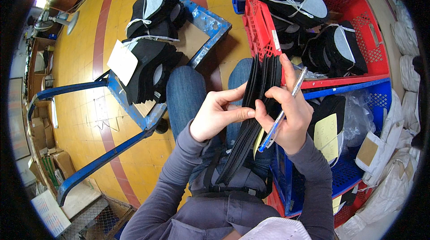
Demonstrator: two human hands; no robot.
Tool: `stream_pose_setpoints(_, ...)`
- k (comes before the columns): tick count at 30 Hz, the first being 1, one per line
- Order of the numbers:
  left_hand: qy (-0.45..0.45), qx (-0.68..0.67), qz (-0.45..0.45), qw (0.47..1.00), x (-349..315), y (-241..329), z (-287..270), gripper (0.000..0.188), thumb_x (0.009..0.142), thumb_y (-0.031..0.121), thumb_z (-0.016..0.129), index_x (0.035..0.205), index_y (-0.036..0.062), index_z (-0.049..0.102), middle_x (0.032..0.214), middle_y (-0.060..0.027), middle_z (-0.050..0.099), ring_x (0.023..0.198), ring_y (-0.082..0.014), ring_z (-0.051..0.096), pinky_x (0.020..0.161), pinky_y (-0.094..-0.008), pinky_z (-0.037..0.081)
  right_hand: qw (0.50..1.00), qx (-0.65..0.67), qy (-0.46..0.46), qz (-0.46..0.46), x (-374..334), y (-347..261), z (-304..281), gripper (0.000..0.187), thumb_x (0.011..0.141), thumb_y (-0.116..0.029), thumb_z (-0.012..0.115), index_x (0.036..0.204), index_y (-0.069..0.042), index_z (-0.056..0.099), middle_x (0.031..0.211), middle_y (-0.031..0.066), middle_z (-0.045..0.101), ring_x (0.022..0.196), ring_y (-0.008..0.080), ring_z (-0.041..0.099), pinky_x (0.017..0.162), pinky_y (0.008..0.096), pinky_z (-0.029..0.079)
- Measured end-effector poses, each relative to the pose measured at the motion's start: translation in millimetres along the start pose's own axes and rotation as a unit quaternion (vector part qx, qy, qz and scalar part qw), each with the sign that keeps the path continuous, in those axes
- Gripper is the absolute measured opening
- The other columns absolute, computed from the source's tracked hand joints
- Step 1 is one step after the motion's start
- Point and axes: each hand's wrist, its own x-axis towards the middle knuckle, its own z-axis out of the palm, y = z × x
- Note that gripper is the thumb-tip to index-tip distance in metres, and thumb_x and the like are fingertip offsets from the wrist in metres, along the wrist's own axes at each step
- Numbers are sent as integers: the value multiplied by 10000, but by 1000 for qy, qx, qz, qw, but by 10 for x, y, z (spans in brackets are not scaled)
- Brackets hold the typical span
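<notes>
Above my lap, a thick stack of thin black insole-shaped pieces [242, 146] is held on edge, its upper ends fanned apart. My left hand [224, 111] grips the stack from the left, thumb pointing across it. From the right, my right hand [289, 112] is closed at the fanned edges, its thumb and fingertips among the layers. A blue and clear pen [283, 113] is tucked between that hand's fingers, tip down to the left. Part of a yellow paper slip [258, 141] shows beside the stack, below the right fingers.
A blue metal cart [208, 27] at left carries tied black bundles [150, 67] and a white card [122, 63]. At right, a red crate [374, 56] holds more tied bundles [336, 49]. Below it, a blue crate [383, 101] contains black pieces, clear plastic and a yellow note [326, 137].
</notes>
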Motion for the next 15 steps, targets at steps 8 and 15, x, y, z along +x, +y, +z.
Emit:
stream_pose_setpoints(8, -48, 31, 16, 998, 20, -44, 5, 598, 819, 1, 692, 1358, -10, 432, 1102, -82, 611, 929, -65, 561, 797, -215, 497, 972, 158, 28, 173, -90, -33, -5, 423, 704, -91, 780, 980, -16, 468, 1331, 309, 448, 913, 274, 665, 733, 305, 542)
stream_pose_setpoints(15, -147, 130, 114, 974, -32, -192, 231, 547, 771, 67, 751, 1265, -25, 535, 1472, -210, 325, 1225, -147, 438, 926, -255, 421, 974, 68, 2, 217, -9, 89, -171, 516, 720, -82, 780, 1037, -20, 377, 1165, 193, 544, 889, 204, 611, 766, 299, 509)
